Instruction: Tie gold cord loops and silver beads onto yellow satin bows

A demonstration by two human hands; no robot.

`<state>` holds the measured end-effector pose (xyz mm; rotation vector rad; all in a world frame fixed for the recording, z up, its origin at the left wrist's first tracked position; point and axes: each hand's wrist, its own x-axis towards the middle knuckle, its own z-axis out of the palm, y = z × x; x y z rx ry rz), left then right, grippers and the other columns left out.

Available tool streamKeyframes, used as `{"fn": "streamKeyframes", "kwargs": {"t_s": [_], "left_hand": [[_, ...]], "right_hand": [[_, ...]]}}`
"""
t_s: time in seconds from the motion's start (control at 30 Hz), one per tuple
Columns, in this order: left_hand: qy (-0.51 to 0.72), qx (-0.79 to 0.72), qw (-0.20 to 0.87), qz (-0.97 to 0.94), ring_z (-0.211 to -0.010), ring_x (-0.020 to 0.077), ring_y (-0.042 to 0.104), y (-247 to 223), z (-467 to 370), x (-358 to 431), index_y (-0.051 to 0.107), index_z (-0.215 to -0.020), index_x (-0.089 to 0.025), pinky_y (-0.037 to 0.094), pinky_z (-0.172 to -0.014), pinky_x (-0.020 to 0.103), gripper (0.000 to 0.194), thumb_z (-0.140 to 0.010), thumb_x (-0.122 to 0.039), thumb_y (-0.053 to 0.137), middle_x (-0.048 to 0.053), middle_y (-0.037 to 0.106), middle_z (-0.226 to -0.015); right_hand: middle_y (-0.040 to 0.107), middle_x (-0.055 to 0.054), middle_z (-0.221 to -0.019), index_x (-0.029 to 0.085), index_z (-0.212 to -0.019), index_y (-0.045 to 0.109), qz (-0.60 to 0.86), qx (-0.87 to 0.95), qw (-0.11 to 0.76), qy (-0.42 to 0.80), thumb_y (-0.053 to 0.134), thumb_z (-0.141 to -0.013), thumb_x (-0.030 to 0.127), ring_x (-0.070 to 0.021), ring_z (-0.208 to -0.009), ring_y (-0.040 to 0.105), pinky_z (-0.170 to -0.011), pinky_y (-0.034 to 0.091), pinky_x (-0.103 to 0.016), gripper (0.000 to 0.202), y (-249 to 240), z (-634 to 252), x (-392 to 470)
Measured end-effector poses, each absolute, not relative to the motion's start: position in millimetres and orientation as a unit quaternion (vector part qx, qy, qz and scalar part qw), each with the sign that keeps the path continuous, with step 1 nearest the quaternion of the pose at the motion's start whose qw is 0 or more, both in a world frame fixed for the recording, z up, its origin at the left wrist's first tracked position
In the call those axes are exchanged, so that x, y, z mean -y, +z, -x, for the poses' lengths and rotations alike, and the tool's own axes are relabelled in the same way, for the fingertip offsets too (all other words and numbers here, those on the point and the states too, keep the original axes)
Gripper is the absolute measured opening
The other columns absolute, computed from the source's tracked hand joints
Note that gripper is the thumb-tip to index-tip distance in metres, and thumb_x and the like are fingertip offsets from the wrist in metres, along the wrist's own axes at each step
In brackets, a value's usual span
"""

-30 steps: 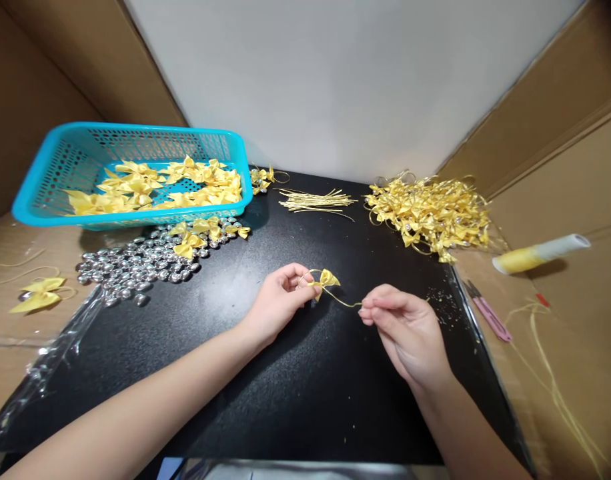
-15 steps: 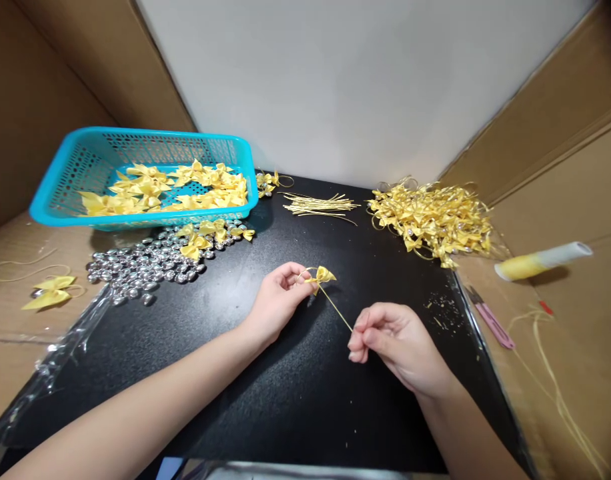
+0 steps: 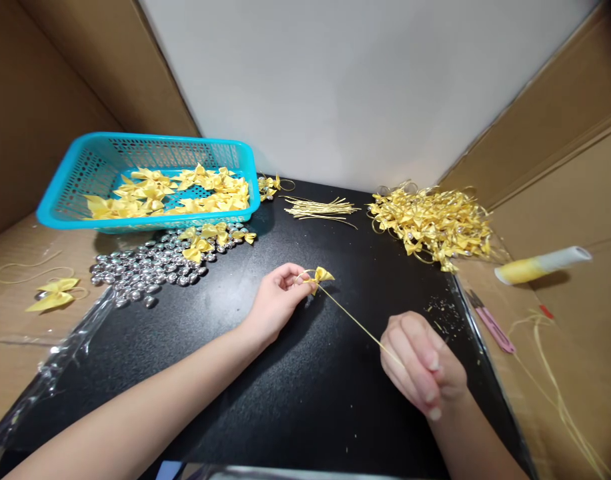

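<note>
Over the middle of the black table, my left hand (image 3: 280, 297) pinches a small yellow ribbon bow (image 3: 324, 274) with its thumb and fingers. A thin gold loop stands up beside the bow at those fingertips. From the bow a thin gold cord (image 3: 355, 320) stretches straight down to the right. It reaches my right hand (image 3: 415, 363), which is closed on it with curled fingers, somewhat smeared by motion. The far end of the cord is hard to make out against these fingers.
At back left stands a blue basket (image 3: 48, 212) of yellow bows, with silver beads (image 3: 150, 267) before it. Gold cord pieces (image 3: 318, 208) lie at the back. Finished-looking bows (image 3: 430, 223) pile up at right, near pink thread snips (image 3: 493, 327) and a tube (image 3: 543, 265).
My right hand has moved right and toward me, turning over, and a longer stretch of gold cord now shows between the hands. My left hand keeps its pinch on the bow.
</note>
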<state>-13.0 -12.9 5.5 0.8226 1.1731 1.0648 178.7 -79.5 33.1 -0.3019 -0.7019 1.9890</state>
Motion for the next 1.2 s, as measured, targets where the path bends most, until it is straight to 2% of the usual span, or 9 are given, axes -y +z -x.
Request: {"fn": "streamKeyframes", "kwargs": {"t_s": [0.2,0.37,0.6,0.73,0.87,1.03,1.2], "left_hand": [[0.457,-0.517,0.629,-0.358,-0.051,0.007,0.047,6.1,12.3,13.0,0.056,-0.068,-0.017,0.033,-0.05,0.02,0.023,-0.057,-0.021,0.076,-0.006,0.054,-0.056],[0.455,-0.517,0.633,-0.354,-0.052,0.0071,0.048,4.9,12.4,12.2,0.057,-0.068,-0.017,0.034,-0.052,0.02,0.022,-0.056,-0.02,0.076,-0.007,0.054,-0.056],[0.458,-0.507,0.629,-0.371,-0.051,0.0066,0.045,4.1,13.7,13.2,0.057,-0.068,-0.017,0.033,-0.051,0.02,0.021,-0.059,-0.018,0.075,-0.007,0.053,-0.055],[0.43,-0.47,0.644,-0.424,-0.051,0.0068,0.044,4.0,13.9,15.5,0.061,-0.068,-0.018,0.033,-0.052,0.02,0.013,-0.063,-0.017,0.073,-0.005,0.058,-0.058],[0.377,-0.422,0.661,-0.493,-0.059,0.0098,0.052,1.2,14.5,16.6,0.072,-0.072,-0.017,0.038,-0.057,0.022,0.005,-0.069,-0.02,0.071,0.001,0.065,-0.069],[0.315,-0.444,0.574,-0.611,-0.063,0.0125,0.052,-2.2,17.6,15.9,0.081,-0.087,-0.019,0.037,-0.057,0.023,0.021,-0.075,-0.025,0.065,0.002,0.059,-0.069],[0.224,-0.481,0.506,-0.68,-0.064,0.0128,0.054,0.9,18.6,16.2,0.08,-0.089,-0.016,0.039,-0.058,0.023,0.026,-0.076,-0.022,0.058,0.005,0.067,-0.079]], "right_hand": [[0.036,0.014,-0.029,0.023,-0.051,0.044,0.114,0.276,0.504,0.811,0.079,-0.07,0.031,-0.0043,-0.016,0.031,-0.023,0.031,-0.011,0.041,31.6,-180.1,78.0],[0.042,0.014,-0.037,0.024,-0.058,0.052,0.077,0.289,0.53,0.794,0.077,-0.074,0.027,-0.0018,-0.018,0.027,-0.024,0.03,-0.01,0.03,30.0,-181.7,76.3],[0.044,0.013,-0.046,0.026,-0.074,0.065,0.06,0.264,0.559,0.784,0.078,-0.076,0.022,-0.0006,-0.023,0.02,-0.022,0.023,-0.009,0.014,31.5,-184.1,74.4],[0.039,0.012,-0.045,0.026,-0.071,0.062,0.121,0.279,0.578,0.758,0.08,-0.074,0.026,-0.0026,-0.027,0.016,-0.023,0.019,-0.012,0.019,34.3,-187.8,71.2],[0.032,0.012,-0.043,0.026,-0.064,0.055,0.173,0.286,0.59,0.735,0.083,-0.071,0.03,-0.0043,-0.029,0.015,-0.023,0.018,-0.014,0.028,38.7,-188.9,70.2],[0.035,0.012,-0.041,0.025,-0.062,0.057,0.168,0.262,0.589,0.745,0.085,-0.067,0.027,-0.0038,-0.027,0.017,-0.022,0.019,-0.013,0.028,39.8,-188.7,72.4],[0.042,0.01,-0.048,0.024,-0.075,0.065,0.099,0.272,0.579,0.762,0.077,-0.077,0.022,-0.0029,-0.031,0.027,-0.029,0.029,-0.009,0.012,34.8,-186.8,73.2]]}}
